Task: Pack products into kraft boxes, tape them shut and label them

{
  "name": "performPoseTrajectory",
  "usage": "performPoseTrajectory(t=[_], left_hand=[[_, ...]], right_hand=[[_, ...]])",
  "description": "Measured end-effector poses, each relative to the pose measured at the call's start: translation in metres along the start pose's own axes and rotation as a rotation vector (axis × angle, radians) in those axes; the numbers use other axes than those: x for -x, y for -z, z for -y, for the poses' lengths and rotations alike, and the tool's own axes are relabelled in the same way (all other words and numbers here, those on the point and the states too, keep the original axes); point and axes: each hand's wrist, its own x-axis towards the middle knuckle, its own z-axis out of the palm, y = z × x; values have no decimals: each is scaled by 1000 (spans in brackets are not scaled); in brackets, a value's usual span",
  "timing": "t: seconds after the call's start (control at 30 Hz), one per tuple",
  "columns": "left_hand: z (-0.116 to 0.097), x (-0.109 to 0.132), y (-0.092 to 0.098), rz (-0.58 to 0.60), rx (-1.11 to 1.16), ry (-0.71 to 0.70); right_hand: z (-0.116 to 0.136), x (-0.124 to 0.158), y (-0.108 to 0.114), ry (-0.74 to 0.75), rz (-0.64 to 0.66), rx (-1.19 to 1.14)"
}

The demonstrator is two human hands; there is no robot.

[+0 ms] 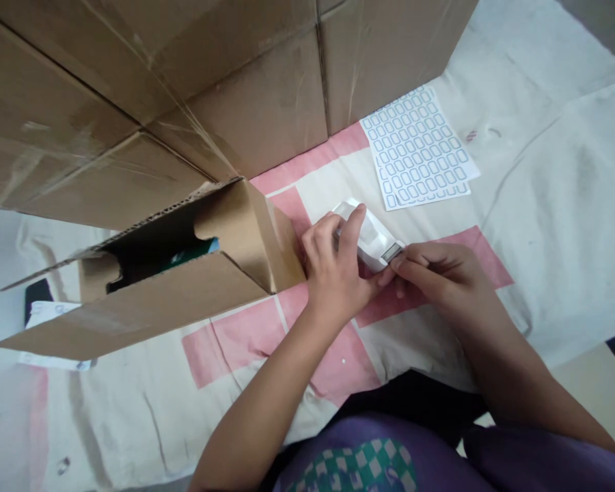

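A small white plastic device (pixel 372 236) with a dark grey rectangular patch at one end rests at an angle over the cloth. My left hand (pixel 333 256) is wrapped round its left side, thumb below and fingers over the top edge. At the end with the grey patch, my right hand (pixel 435 273) is closed in a pinch, thumb and forefinger touching the device's corner. Whatever lies between those fingertips is too small to make out. Just left of my left hand stands an open cardboard box (pixel 246 273), its dark inside holding something green and blue.
Large taped cardboard cartons (pixel 246 102) stand along the back. Sheets of blue-outlined stickers (pixel 420 150) lie at the back right. Pink and cream cloth (pixel 236 342) covers the surface. Beyond the open box, at left, are white printed papers (pixel 51 314) and a dark object.
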Motion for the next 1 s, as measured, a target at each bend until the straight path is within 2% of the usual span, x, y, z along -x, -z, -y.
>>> performPoseTrajectory(t=[0.57,0.83,1.0], left_hand=[[-1,-1,2,-7,-24,1],[-3,-1,3,2,3,12],[-8,2,6,17,16,42]], right_hand=[[0,1,-3,17,-5,-21],[-4,-6,5,-21,86,-83],[-14,-7,6,-27,90,-78]])
